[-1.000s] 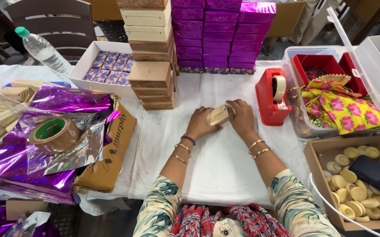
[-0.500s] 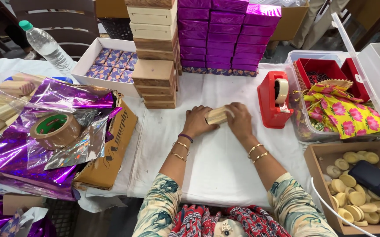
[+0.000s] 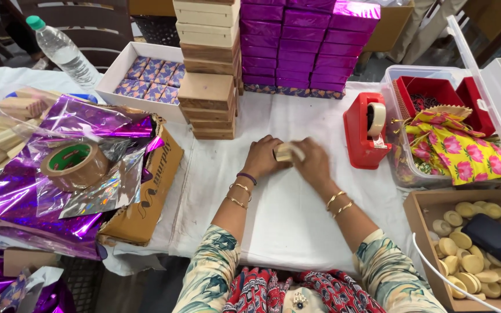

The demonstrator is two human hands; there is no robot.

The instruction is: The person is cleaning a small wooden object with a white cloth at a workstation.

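Note:
On the white tablecloth [image 3: 285, 220] my left hand [image 3: 260, 157] and my right hand [image 3: 313, 162] close together around a small pale wooden block [image 3: 285, 152]. Only its top shows between the fingers. A stack of plain wooden boxes [image 3: 209, 98] stands just beyond my left hand. A red tape dispenser [image 3: 367, 130] sits to the right of my right hand.
Stacked shiny purple boxes [image 3: 314, 46] line the back. A white tray of patterned boxes [image 3: 149, 78] and a water bottle [image 3: 62, 52] lie at back left. Purple foil [image 3: 42, 197] with a brown tape roll [image 3: 74, 165] covers the left. A carton of round wooden discs [image 3: 465, 243] is at right.
Both hands stay on the block, with the fingers shifting slightly over it. The camera view has drifted a little.

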